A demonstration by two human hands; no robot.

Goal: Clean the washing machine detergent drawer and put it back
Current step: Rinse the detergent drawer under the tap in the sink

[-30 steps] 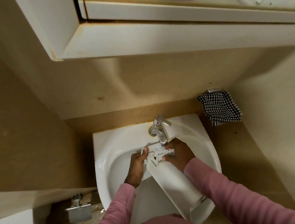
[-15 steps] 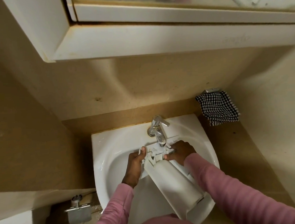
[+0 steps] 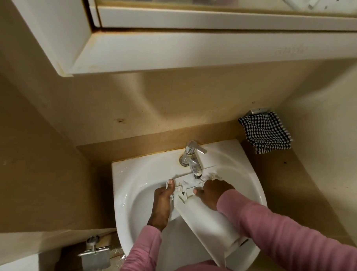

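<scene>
Left hand (image 3: 161,199) grips side of white plastic detergent drawer (image 3: 206,222); right hand (image 3: 214,192) grips its end under chrome tap (image 3: 193,161).

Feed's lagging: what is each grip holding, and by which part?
Both hold the detergent drawer at its end under the tap: left grip on the left edge, thumb on top; right grip on the right side.

detergent drawer (image 3: 206,222) slanting across the sink (image 3: 124,178), tap (image 3: 193,163) overhanging its far end, free room at left
</scene>
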